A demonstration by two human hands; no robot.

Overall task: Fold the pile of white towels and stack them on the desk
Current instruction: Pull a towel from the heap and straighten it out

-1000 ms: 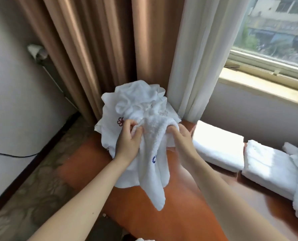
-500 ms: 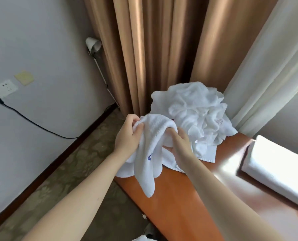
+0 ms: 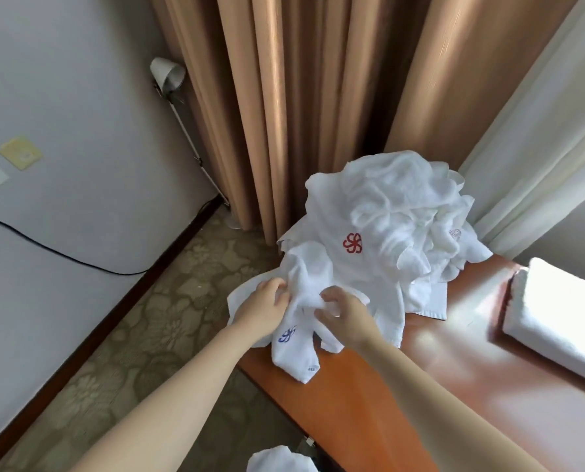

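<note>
A crumpled pile of white towels (image 3: 393, 212) lies at the left end of the orange-brown desk (image 3: 369, 396), one towel showing a red flower logo. In front of the pile, a smaller white towel with a blue logo (image 3: 298, 349) hangs over the desk's left edge. My left hand (image 3: 264, 308) grips this towel's bunched top from the left. My right hand (image 3: 344, 311) pinches the same bunched cloth from the right. A folded white towel (image 3: 557, 318) lies on the desk at the right edge of the view.
Tan curtains (image 3: 301, 107) and a white sheer curtain (image 3: 540, 137) hang behind the desk. A floor lamp (image 3: 168, 76) stands in the corner by the wall. A black cable (image 3: 63, 253) runs along the wall. Another bit of white cloth (image 3: 281, 459) shows at the bottom edge.
The view has swung left and down. Both hands have lowered the blue-logo towel towards the desk's left edge, away from the pile, and the red logo on the pile now shows.
</note>
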